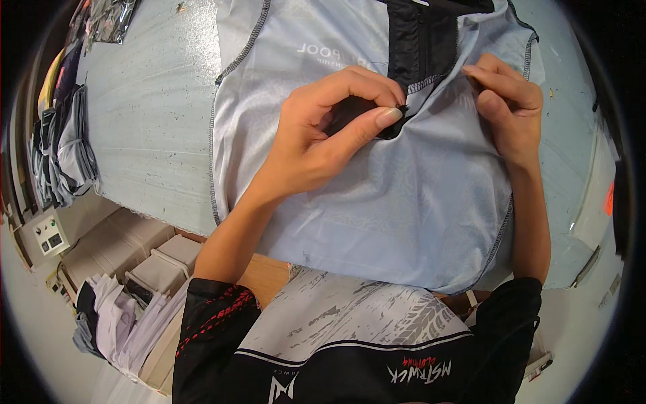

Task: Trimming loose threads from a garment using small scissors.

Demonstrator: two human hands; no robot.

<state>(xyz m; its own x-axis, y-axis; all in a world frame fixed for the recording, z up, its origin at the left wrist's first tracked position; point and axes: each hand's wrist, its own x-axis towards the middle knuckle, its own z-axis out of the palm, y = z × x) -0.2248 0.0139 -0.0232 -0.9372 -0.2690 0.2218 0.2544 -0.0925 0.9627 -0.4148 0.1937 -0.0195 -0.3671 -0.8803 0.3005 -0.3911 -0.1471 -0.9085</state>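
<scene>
A light grey garment [350, 209] with dark overlocked seams lies spread over the table, its inner side apparently up. A black placket strip [424, 40] runs down its middle from the far edge. My left hand [323, 128] is closed, thumb and forefinger pinching a small black piece [404, 109] at the strip's lower end. More black shows inside that hand's curl, too hidden to name. On the other side of the strip, my right hand [508, 104] has its bent fingers at a raised fold of the grey cloth, seemingly gripping it.
The pale blue tabletop [148, 135] extends around the garment. Folded dark and grey garments [70, 148] are stacked at the left edge, with plastic-wrapped items [111, 20] at the far left. Below sit cardboard boxes [128, 239], a pile of pale cloth [124, 316] and a switch panel [49, 233].
</scene>
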